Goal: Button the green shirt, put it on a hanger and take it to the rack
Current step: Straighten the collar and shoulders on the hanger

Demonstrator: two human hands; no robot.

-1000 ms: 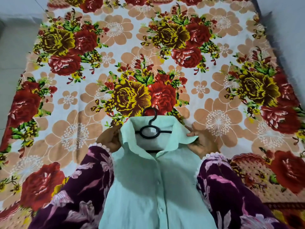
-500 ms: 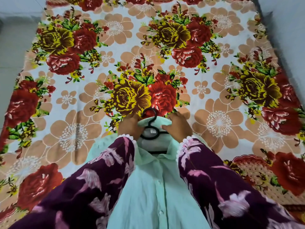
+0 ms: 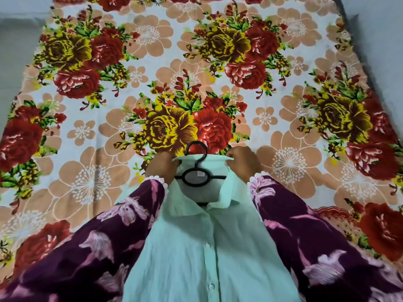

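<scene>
The pale green shirt (image 3: 202, 253) lies flat on the bed, its front placket buttoned and the collar pointing away from me. A black plastic hanger (image 3: 196, 175) sits inside the neck opening, with its hook sticking out past the collar. My left hand (image 3: 162, 165) pinches the back of the collar on the hook's left side. My right hand (image 3: 243, 162) pinches the same collar edge on the right. Both forearms, in purple floral sleeves, lie over the shirt's shoulders and hide them.
The shirt lies on a bedspread (image 3: 91, 184) with large red, yellow and tan flowers that fills most of the view. Grey floor (image 3: 13, 40) shows at the far left, and a grey wall (image 3: 379, 40) runs along the bed's right side.
My hands left the collar's outer points and came inward to the back of the collar beside the hanger hook. They have since spread slightly apart along that edge.
</scene>
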